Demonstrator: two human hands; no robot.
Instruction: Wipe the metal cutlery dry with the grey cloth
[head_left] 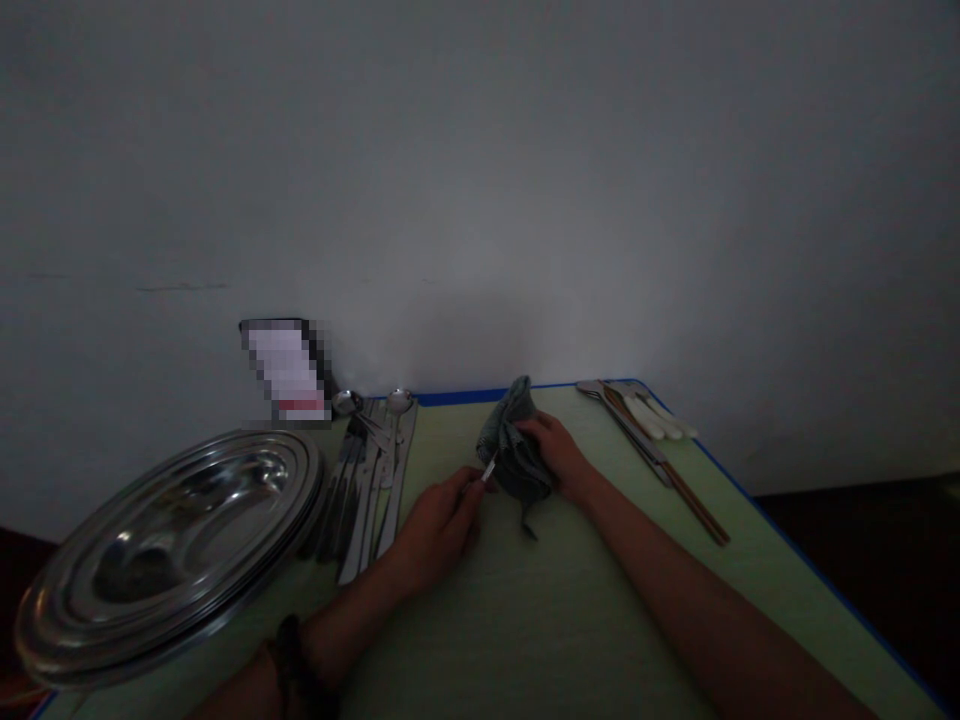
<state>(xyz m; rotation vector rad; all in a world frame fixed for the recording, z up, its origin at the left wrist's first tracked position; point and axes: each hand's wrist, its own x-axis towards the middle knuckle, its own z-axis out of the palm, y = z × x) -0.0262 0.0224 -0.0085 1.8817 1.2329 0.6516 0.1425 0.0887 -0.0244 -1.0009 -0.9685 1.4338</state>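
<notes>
Left hand (pixel 442 520): near 12 o'clock on the tabletop, back of hand upward, fingers curled and gripping a slim metal utensil (pixel 489 468), tip slanting toward 1 o'clock.
Left forearm (pixel 360 610): entering from 7 o'clock, angled up toward 1, dark wristband (pixel 291 660) at the wrist.
Right hand (pixel 553 448): just beyond the left, toward 1 o'clock, thumb and fingers closed on a bunched cloth (pixel 517 455).
Right forearm (pixel 675 570): entering from 5 o'clock, stretched toward 11.
Cloth and utensil: together at 12 o'clock, between both hands, utensil end meeting the folds (far tip hidden there); one corner of cloth hanging toward 6.
Metal plates (pixel 41 600): stacked at 9 to 10 o'clock, several rims showing, top one face-up and shiny; inner curves either ridges or reflections, cannot tell which.
Left-side cutlery (pixel 371 500): at 11 o'clock, just beside the plates, laid closely and partly overlapping, round spoon bowls toward 12.
Right-side cutlery (pixel 652 415): at 1 to 2 o'clock, white-handled pieces beside metal ones and brown sticks (pixel 701 508), stick ends toward 4.
Upright slab (pixel 285 365): at 10 to 11 o'clock, beyond the plates, tilted by the wall (pixel 487 180), pale face pixelated.
Tabletop (pixel 570 620): pale green, blue-edged.
</notes>
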